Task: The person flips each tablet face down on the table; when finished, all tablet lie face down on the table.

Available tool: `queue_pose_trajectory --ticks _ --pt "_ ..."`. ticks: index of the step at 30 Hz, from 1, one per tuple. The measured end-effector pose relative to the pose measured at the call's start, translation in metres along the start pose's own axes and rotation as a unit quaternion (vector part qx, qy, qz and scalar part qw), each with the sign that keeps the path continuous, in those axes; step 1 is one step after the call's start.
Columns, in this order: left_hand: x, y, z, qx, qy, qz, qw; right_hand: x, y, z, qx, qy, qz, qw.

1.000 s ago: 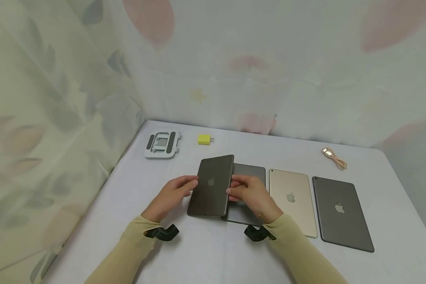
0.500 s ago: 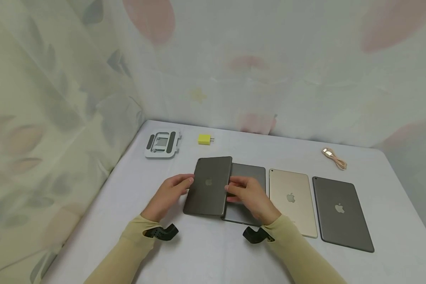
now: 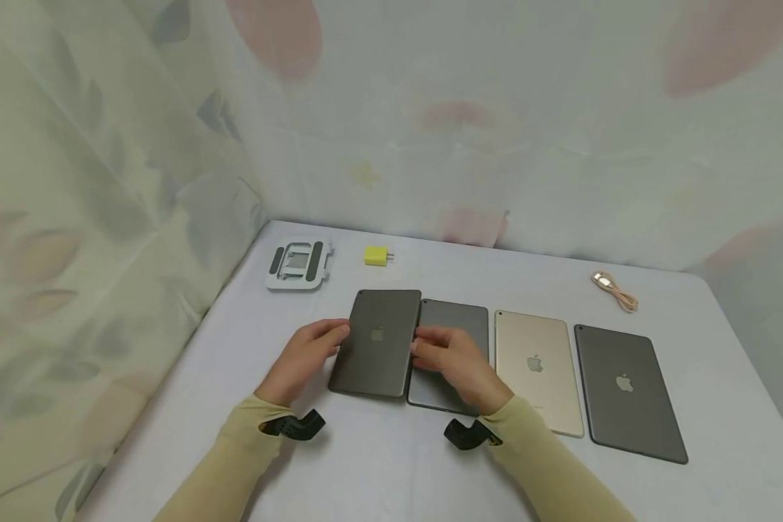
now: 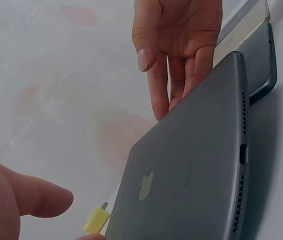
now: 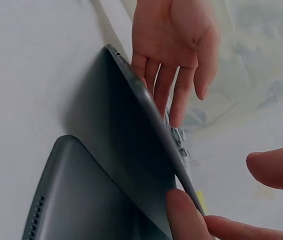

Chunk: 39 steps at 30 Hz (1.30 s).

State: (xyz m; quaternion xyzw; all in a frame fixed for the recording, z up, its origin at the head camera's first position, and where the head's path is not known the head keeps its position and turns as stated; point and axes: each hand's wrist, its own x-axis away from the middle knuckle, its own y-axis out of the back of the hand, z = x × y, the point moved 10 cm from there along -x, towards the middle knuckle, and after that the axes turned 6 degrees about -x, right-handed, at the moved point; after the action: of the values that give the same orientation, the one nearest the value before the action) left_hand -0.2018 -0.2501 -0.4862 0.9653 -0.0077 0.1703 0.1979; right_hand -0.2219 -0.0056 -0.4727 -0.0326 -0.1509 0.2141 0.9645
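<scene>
A dark grey tablet (image 3: 376,348) lies back side up, left of a second dark grey tablet (image 3: 449,341). In the wrist views it is tilted, its right edge lifted off the cloth. My left hand (image 3: 305,360) rests straight fingers (image 5: 166,95) along its left edge, thumb apart. At the right edge my right hand (image 3: 460,366) supports it: one fingertip (image 5: 184,215) is underneath, while the thumb (image 4: 144,59) stands away from the surface. Part of the second tablet is hidden by my right hand.
Rightward lie a gold tablet (image 3: 538,377) and another dark grey tablet (image 3: 626,395). At the back are a folded silver stand (image 3: 299,266), a yellow charger plug (image 3: 375,256) and a coiled cable (image 3: 616,291). Curtains border the white table.
The tablet between my hands has shifted left and been lowered, uncovering more of the tablet beside it. Both hands have moved slightly left with it.
</scene>
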Motion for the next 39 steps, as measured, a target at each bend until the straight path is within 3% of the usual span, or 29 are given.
queue_pose_trajectory --ticks 14,24,29,39 --pt "0.0009 0.0062 0.0027 0.000 0.009 -0.011 0.9999 -0.0004 -0.0058 -0.0028 -0.010 -0.008 0.015 0.9998" --pt "0.0018 0.0089 0.0043 -0.010 0.017 -0.017 0.9997 0.0031 -0.0087 -0.0023 0.019 -0.001 0.037 0.9991" --pt "0.0024 0.0092 0.0066 -0.021 0.031 -0.014 0.9992 0.0050 -0.0086 -0.0021 0.045 0.004 0.037 0.9983" --pt "0.0026 0.0095 0.0065 -0.023 0.030 -0.011 0.9992 0.0066 -0.0098 -0.0028 0.071 0.001 0.031 0.9970"
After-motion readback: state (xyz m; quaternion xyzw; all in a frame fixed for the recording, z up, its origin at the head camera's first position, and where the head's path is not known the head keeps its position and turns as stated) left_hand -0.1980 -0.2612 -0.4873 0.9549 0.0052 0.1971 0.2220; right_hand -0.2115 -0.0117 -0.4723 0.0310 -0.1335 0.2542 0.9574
